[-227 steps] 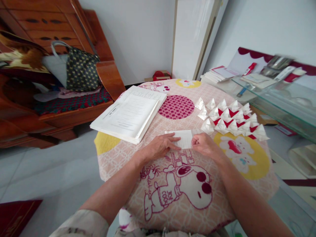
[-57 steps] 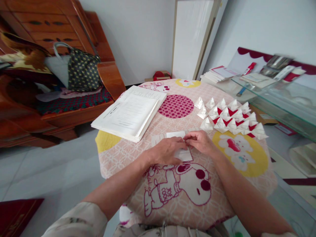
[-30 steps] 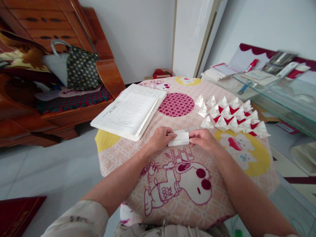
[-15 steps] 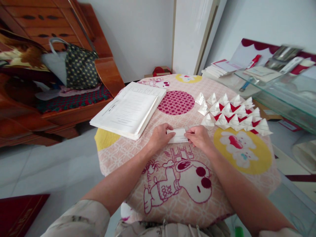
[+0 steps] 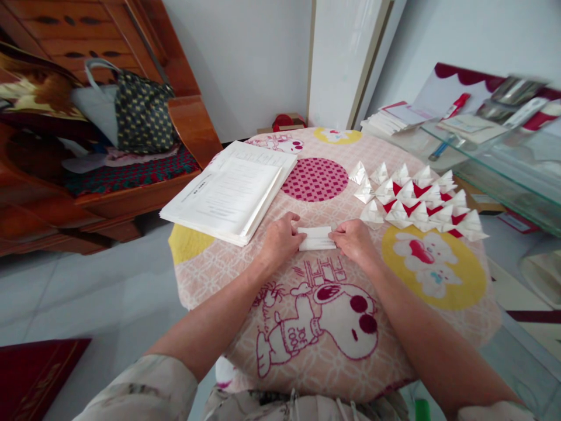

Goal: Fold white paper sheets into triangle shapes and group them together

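A small folded strip of white paper lies between my hands, just above the middle of the round table. My left hand pinches its left end, thumb on top. At the right end, my right hand grips the paper between thumb and curled fingers. To the left is a thick stack of printed sheets. On the right, several folded paper pieces with pointed tips stand in rows, with red showing between some of them.
A patterned tablecloth with cartoon figures covers the table. Beyond its right side stands a glass shelf with papers and metal containers. A wooden bench carrying a dark patterned bag is at the left. A red mat lies on the floor.
The view has shifted slightly. Both hands keep hold of the paper strip's ends, and my left fingers have shifted a little on it.
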